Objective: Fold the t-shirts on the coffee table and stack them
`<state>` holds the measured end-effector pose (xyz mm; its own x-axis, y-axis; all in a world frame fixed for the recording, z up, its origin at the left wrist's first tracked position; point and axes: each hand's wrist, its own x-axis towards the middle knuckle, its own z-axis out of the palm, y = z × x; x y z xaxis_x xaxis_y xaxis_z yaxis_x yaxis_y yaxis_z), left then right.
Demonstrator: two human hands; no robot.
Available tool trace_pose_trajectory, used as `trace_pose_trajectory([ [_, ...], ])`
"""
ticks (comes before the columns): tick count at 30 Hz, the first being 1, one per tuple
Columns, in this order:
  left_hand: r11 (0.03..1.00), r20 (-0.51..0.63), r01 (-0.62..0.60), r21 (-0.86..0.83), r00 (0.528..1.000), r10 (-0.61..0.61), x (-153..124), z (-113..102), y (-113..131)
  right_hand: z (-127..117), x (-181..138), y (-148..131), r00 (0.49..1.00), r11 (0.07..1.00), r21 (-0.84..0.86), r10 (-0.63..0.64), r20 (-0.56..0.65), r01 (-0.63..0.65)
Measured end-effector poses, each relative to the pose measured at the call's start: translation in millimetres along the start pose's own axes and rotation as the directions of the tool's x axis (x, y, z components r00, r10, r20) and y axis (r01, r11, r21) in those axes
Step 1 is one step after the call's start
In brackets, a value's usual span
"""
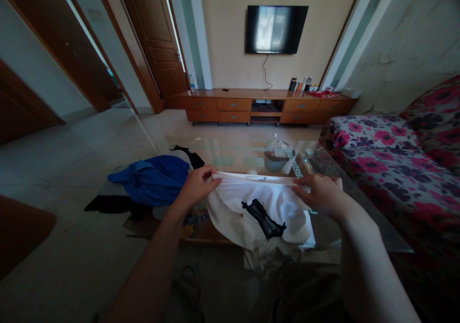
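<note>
A white garment (233,208) with a black print on its front is stretched out above the glass-topped table (373,232). My left hand (197,184) pinches the left end of its straight upper edge between thumb and fingers. At the right end of that edge, my right hand (319,191) grips the cloth the same way. The edge is pulled nearly taut between the hands, and the lower part hangs in loose folds towards me. Beside my left hand lies a heap of clothes, with a blue garment (154,179) on top of grey and black ones.
A basket (276,160) holding crumpled white material stands at the table's far side, near a small glass object (308,154). A flowered sofa (377,136) borders the table on the right. Beyond is a low wooden cabinet (233,105) under a wall television (276,29).
</note>
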<state>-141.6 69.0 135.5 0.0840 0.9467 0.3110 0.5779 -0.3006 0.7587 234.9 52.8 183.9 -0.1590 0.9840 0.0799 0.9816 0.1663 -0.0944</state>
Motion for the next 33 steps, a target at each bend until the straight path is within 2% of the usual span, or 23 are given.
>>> trace_pose_trajectory([
  [3,1.0,0.056,0.0,0.017,0.998,-0.001,-2.3,1.8,1.4,6.3,4.1,3.8,0.995,1.0,0.002,-0.018,-0.096,0.019],
  [6,0.996,0.052,0.011,-0.087,0.999,-0.007,-2.9,3.3,2.5,4.4,6.5,7.7,0.971,0.998,0.006,-0.062,-0.231,0.065],
  [12,0.944,-0.049,0.054,-0.326,0.996,-0.074,1.6,3.9,7.0,2.6,10.6,15.4,0.927,0.996,-0.002,-0.088,-0.363,0.094],
  [14,0.922,-0.078,0.068,-0.38,0.991,-0.105,2.7,4.7,6.3,10.1,12.9,18.9,0.95,0.997,0.007,-0.066,-0.304,0.072],
  [17,0.898,-0.063,0.096,-0.43,0.989,-0.136,2.5,6.2,3.4,25.9,16.6,23.0,0.998,0.999,0.049,0.017,-0.062,-0.014],
  [18,0.896,-0.053,0.101,-0.433,0.989,-0.137,2.2,6.6,2.5,30.6,17.7,23.7,0.999,0.998,0.057,0.036,0.006,-0.036],
  [20,0.9,-0.046,0.087,-0.428,0.992,-0.118,1.7,7.3,1.4,36.4,19.7,23.7,0.997,0.997,0.06,0.055,0.047,-0.058],
  [24,0.911,-0.116,-0.013,-0.413,0.993,-0.038,2.9,8.1,0.2,31.9,23.8,20.6,0.994,0.996,0.09,0.006,-0.107,0.004],
  [28,0.938,-0.15,-0.006,-0.347,0.988,-0.049,5.1,7.6,-5.7,18.5,25.8,16.0,0.946,0.957,0.242,-0.076,-0.314,0.157],
  [33,0.987,-0.187,0.026,-0.159,0.981,-0.055,4.3,5.1,-18.7,9.0,22.0,8.4,0.892,0.917,0.357,0.001,-0.453,0.18],
])
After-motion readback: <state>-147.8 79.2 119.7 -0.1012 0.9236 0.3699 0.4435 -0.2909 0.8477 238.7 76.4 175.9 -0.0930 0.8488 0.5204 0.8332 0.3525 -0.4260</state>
